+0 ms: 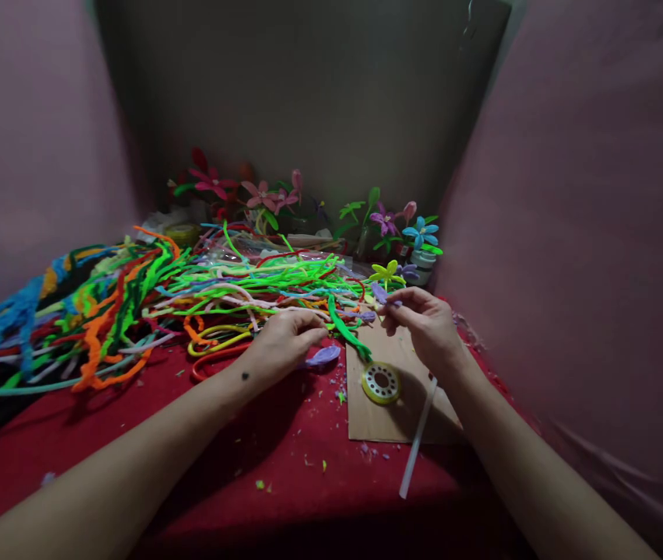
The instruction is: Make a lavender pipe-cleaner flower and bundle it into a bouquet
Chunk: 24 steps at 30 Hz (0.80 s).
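Between the fingertips of my right hand [429, 325] is a small purple pipe-cleaner petal [378, 293], raised above a piece of cardboard [360, 416]. My left hand [287, 340] is closed, thumb and fingers together, at the front edge of a heap of pipe cleaners [301, 272]. Whether anything is pinched there I cannot make out. Just below that hand, another purple petal [323, 356] lies on the red cloth [238, 451]. A further purple piece [368, 316] sits between my hands, beside a green pipe-cleaner strip [343, 325].
A roll of tape [382, 383] and a translucent glue stick [418, 439] lie on the cardboard, the stick overhanging its front edge. Finished pipe-cleaner flowers, one blue [421, 232] and one yellow [387, 272], stand behind. More pipe cleaners [98, 327] spread leftward. Fuzz scraps dot the cloth.
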Motion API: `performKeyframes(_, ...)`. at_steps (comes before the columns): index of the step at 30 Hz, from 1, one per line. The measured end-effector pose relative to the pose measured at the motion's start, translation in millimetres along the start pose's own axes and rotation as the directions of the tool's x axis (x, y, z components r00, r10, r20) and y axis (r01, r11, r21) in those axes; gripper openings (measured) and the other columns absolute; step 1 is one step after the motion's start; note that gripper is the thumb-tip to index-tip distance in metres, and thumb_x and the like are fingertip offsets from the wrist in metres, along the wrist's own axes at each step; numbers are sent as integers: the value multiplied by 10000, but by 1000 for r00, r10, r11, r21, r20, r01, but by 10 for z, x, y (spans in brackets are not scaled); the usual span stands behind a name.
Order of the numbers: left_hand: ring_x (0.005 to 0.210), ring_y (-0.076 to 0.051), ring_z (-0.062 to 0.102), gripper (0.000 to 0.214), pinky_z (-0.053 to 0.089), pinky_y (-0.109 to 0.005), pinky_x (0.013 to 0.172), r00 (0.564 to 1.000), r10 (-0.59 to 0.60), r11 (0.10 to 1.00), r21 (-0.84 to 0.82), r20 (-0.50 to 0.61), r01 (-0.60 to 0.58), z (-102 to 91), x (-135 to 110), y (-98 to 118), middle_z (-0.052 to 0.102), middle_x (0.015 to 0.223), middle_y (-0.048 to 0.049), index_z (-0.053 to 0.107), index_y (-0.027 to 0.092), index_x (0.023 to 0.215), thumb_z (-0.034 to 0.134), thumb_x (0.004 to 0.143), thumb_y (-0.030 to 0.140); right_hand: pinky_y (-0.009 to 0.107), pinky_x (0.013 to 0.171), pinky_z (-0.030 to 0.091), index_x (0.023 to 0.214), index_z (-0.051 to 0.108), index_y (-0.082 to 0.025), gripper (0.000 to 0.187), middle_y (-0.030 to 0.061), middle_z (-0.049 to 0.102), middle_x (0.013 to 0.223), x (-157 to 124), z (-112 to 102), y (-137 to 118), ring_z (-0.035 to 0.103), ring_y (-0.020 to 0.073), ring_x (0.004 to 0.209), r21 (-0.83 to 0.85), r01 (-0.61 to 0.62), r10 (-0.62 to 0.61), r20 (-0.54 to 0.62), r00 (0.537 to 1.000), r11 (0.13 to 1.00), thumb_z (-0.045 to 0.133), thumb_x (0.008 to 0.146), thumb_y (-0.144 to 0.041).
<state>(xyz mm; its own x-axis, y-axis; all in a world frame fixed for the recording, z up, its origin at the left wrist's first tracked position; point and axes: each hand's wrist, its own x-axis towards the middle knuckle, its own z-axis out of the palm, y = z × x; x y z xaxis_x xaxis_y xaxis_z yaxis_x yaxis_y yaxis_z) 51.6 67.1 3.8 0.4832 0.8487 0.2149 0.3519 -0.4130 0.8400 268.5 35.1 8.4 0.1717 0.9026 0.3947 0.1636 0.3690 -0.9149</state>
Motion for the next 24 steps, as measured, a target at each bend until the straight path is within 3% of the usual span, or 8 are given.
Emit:
performKeyframes(2, 422, -71, 381, 210, 265, -206, 430, 985, -117, 951, -271, 123, 147, 53, -62, 92, 520, 548, 31, 668, 150, 818, 573, 772, 331, 271, 503, 487, 824, 568, -178, 112, 29, 681, 722, -166, 75, -96, 618, 144, 565, 199, 27, -37, 47, 998, 980, 633, 743, -219)
performKeyframes(4, 413, -50, 363, 247, 231, -192, 415, 965, -147, 848, -474, 217, 235, 122, -127, 168, 537, 592, 24, 659, 150, 897, 595, 768, 350, 276, 533, 499, 829, 562, -190, 83, 12, 667, 714, -346, 174, -149, 616, 134, 570, 235, 56, -78, 85, 993, 970, 619, 769, -203)
performKeyframes(7, 430, -33, 370, 235, 224, -181, 411, 959, -115, 735, -627, 260, 258, 229, -202, 226, 536, 634, 11, 654, 137, 804, 626, 758, 366, 250, 555, 487, 871, 568, -204, 88, -3, 627, 731, -569, 313, -118, 601, 115, 610, 103, 113, -122, 91, 988, 988, 587, 794, -167)
performKeyframes(9, 402, -24, 302, 240, 184, -179, 391, 953, -129, 676, -678, 275, 287, 285, -227, 226, 434, 538, 48, 646, 134, 754, 639, 752, 374, 263, 613, 492, 914, 564, -213, 128, -6, 601, 740, -658, 374, -49, 592, 116, 651, 10, 167, -167, 98, 981, 986, 552, 809, -140)
performKeyframes(12, 383, -21, 184, 216, 118, -181, 380, 941, -184, 578, -744, 282, 336, 322, -228, 192, 284, 470, 92, 646, 146, 809, 669, 729, 345, 251, 623, 475, 938, 568, -221, 183, -9, 576, 769, -713, 422, 40, 559, 103, 653, -108, 224, -214, 99, 972, 969, 522, 806, -102)
performKeyframes(14, 384, -22, 181, 203, 117, -181, 383, 942, -204, 542, -770, 268, 337, 318, -216, 165, 290, 470, 93, 638, 145, 807, 686, 704, 312, 241, 623, 466, 940, 569, -221, 216, -8, 575, 794, -720, 439, 58, 552, 98, 660, -131, 234, -218, 124, 968, 963, 507, 792, -76)
performKeyframes(20, 398, -30, 272, 180, 175, -185, 401, 954, -237, 630, -719, 184, 295, 264, -197, 139, 402, 495, 65, 622, 137, 731, 680, 684, 301, 215, 545, 425, 878, 509, -205, 86, -15, 586, 760, -661, 461, -37, 531, 86, 591, 56, 33, -34, 11, 999, 998, 545, 806, -175)
performKeyframes(24, 409, -39, 288, 213, 179, -193, 406, 960, -224, 736, -616, 170, 281, 255, -204, 173, 415, 494, 57, 596, 135, 678, 641, 720, 339, 225, 584, 425, 924, 589, -191, 182, -6, 602, 756, -575, 473, -47, 533, 101, 638, 80, -70, 67, 41, 997, 994, 628, 770, -280)
